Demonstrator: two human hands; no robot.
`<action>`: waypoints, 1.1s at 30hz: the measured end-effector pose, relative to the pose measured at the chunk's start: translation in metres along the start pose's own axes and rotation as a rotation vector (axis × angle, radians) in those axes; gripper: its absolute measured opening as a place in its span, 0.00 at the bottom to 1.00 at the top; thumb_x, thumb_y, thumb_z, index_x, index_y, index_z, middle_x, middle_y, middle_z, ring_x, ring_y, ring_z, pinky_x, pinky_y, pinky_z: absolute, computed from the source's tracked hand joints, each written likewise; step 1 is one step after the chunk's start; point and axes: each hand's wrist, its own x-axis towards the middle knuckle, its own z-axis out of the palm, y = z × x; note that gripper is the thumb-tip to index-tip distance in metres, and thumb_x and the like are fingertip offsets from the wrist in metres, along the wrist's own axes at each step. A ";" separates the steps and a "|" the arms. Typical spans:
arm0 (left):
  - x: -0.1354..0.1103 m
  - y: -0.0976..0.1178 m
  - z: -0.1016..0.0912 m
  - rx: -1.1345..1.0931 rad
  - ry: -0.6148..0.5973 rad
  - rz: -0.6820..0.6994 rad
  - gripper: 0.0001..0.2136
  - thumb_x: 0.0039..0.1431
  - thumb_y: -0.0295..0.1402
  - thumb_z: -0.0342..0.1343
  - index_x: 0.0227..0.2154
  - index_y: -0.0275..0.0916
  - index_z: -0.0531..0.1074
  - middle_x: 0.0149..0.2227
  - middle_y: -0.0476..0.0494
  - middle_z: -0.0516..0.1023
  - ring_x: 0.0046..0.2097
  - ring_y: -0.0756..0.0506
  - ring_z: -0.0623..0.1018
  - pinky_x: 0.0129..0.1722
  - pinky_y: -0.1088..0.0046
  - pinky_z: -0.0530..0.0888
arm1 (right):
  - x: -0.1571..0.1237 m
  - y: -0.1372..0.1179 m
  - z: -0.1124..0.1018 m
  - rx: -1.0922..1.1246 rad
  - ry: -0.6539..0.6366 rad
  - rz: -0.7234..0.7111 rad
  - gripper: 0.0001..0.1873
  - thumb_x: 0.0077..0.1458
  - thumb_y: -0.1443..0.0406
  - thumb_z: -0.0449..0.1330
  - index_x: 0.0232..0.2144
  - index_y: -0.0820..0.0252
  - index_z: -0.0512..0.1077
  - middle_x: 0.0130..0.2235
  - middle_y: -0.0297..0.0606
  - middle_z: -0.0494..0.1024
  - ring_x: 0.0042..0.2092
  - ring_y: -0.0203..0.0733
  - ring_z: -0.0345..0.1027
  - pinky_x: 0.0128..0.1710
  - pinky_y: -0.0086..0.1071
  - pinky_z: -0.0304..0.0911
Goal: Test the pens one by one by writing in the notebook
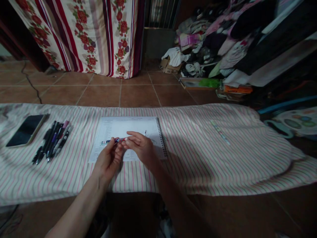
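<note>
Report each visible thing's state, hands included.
Spiral notebook: lying flat
Patterned pen: held over the notebook
Left hand: gripping the pen
Right hand: at the pen's right end
Phone: flat, screen dark
Bunched pens: lying together
Pale stick: lying alone
Striped cloth: wrinkled
Curtain: hanging
Clothes: heaped

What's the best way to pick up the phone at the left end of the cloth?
Probably grip the phone across its long edges, mid-length, coming from above: it lies flat, dark face up, and the pens crowd its right side.
</note>
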 end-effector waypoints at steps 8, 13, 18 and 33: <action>-0.005 0.011 0.000 -0.154 -0.143 -0.064 0.15 0.65 0.26 0.37 0.27 0.29 0.67 0.23 0.44 0.71 0.22 0.55 0.73 0.21 0.85 0.73 | -0.015 -0.013 0.002 -0.242 -0.093 -0.229 0.11 0.51 0.66 0.58 0.39 0.57 0.73 0.37 0.36 0.79 0.34 0.35 0.75 0.35 0.28 0.71; -0.014 0.012 0.000 -0.263 -0.341 -0.144 0.19 0.66 0.29 0.32 0.27 0.28 0.65 0.22 0.46 0.66 0.18 0.59 0.66 0.12 0.93 0.63 | -0.019 -0.017 0.001 -0.358 -0.059 -0.321 0.09 0.53 0.65 0.57 0.37 0.57 0.74 0.34 0.35 0.79 0.30 0.34 0.75 0.30 0.26 0.71; -0.019 0.008 0.001 -0.267 -0.376 -0.171 0.17 0.66 0.31 0.35 0.27 0.30 0.65 0.22 0.48 0.64 0.18 0.60 0.65 0.12 0.93 0.61 | -0.019 -0.021 -0.002 -0.366 0.022 -0.274 0.09 0.53 0.62 0.56 0.36 0.57 0.73 0.30 0.33 0.79 0.28 0.34 0.74 0.29 0.28 0.71; -0.014 0.008 0.006 -0.226 -0.312 -0.088 0.17 0.65 0.31 0.38 0.26 0.30 0.67 0.23 0.47 0.65 0.20 0.59 0.65 0.15 0.91 0.64 | -0.008 -0.018 -0.030 -0.415 0.256 -0.191 0.09 0.50 0.61 0.57 0.33 0.59 0.71 0.25 0.32 0.75 0.24 0.33 0.71 0.21 0.24 0.67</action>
